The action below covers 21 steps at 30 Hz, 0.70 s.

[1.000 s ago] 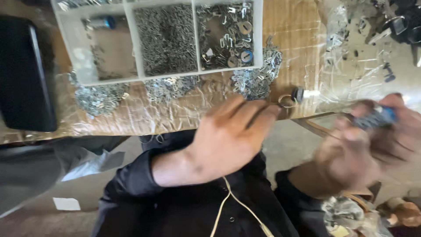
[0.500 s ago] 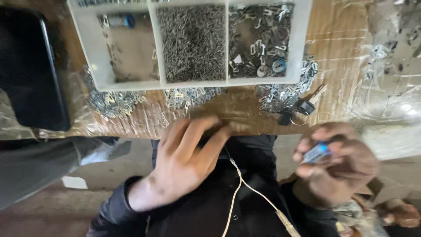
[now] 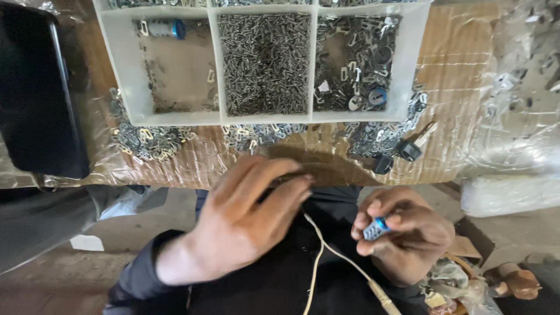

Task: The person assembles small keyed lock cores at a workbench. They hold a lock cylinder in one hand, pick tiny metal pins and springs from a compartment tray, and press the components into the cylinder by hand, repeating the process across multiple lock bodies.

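At the near edge of a cardboard-covered workbench [image 3: 461, 87], a person is pinching a small silver-grey metal cylinder with a blue end [image 3: 375, 228] in the right hand [image 3: 405, 236]. The piece is sitting low in front of the dark jacket, just below the bench edge, with thumb and forefinger closing on it from either side and the remaining fingers curling underneath.

The left hand [image 3: 242, 224] is reaching forward and up toward the bench, palm down, its fingers [image 3: 274, 195] spreading loosely and holding nothing; the fingertips are hovering at the bench edge, near the loose metal bits [image 3: 256, 135] lying in front of a white plastic compartment tray [image 3: 214, 64]. Picking a single tiny part cleanly would seem to call for a slow approach with only two fingertips, while the right hand is keeping the cylinder steady and level.

Beyond the hands, the tray's middle compartment is brimming with small grey metal pins [image 3: 265, 61]; the right one is holding mixed flat metal parts [image 3: 359, 64], and the left is nearly bare apart from another blue-tipped cylinder [image 3: 165, 28]. Two dark-headed keys [image 3: 402, 153] are lying on the cardboard to the right, a flat black case [image 3: 35, 99] is resting at the left, and a thin white cable [image 3: 326, 254] is trailing down the jacket.
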### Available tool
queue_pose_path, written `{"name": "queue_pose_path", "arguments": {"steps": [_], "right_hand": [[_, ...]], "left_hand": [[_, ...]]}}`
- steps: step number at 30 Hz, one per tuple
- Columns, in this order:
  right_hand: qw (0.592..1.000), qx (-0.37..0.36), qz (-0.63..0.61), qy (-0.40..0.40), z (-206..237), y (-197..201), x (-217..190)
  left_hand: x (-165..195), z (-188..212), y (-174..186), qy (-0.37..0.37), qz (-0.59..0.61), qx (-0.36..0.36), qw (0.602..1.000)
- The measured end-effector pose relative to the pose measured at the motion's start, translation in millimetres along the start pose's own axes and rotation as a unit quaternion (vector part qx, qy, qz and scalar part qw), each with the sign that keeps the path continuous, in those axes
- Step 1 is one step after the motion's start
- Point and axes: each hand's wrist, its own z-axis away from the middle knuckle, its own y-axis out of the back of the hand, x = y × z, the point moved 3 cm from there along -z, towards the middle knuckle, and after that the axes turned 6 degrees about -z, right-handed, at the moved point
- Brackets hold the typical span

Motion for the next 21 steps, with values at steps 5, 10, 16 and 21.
{"name": "queue_pose_path", "arguments": {"steps": [5, 10, 16, 21], "right_hand": [[0.999, -0.014, 0.027, 0.022, -2.5, -1.7, -2.0], [1.0, 0.005, 0.025, 0.0, 2.2, -1.4, -6.5], [0.996, 0.083, 0.01, -0.029, 16.9, -8.1, -1.0], [0.996, 0.063, 0.047, -0.031, 13.5, -12.5, -0.1]], "left_hand": [[9.3, 8.9, -40.2, 0.024, -0.151, 0.029, 0.988], [-5.4, 29.2, -33.7, -0.08, -0.101, 0.04, 0.991], [-0.4, 20.7, -21.4, -0.052, -0.043, 0.067, 0.995], [-2.5, 19.8, -35.9, -0.086, -0.085, 0.072, 0.99]]}}
